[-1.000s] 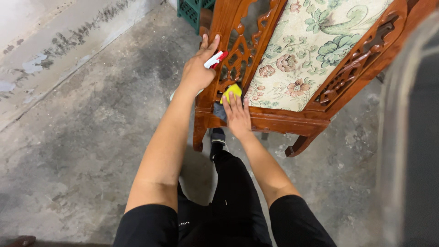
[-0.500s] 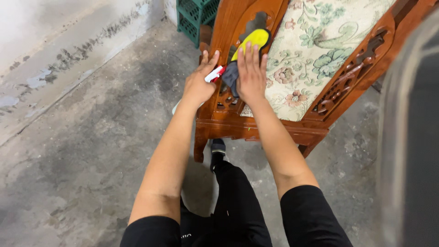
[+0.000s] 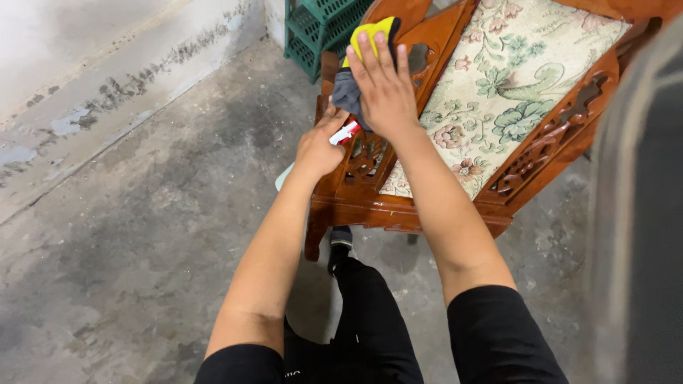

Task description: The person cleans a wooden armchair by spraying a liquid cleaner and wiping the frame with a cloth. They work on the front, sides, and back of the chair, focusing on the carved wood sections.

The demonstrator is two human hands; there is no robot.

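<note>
One carved wooden chair (image 3: pixel 455 206) with one floral cushion (image 3: pixel 491 92), one yellow-and-grey cloth (image 3: pixel 353 64), one red-and-white spray bottle (image 3: pixel 345 133), one green crate (image 3: pixel 313 28) far left, two hands

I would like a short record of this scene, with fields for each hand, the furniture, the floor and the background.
left hand: left hand grips the carved wooden chair frame and holds a white and red bottle
right hand: right hand lies flat, pressing a yellow and grey cloth on the upper part of the frame
furniture: chair with a floral cushion, set between carved wooden sides
floor: stained grey concrete
background: green plastic crate beside the wall
</note>
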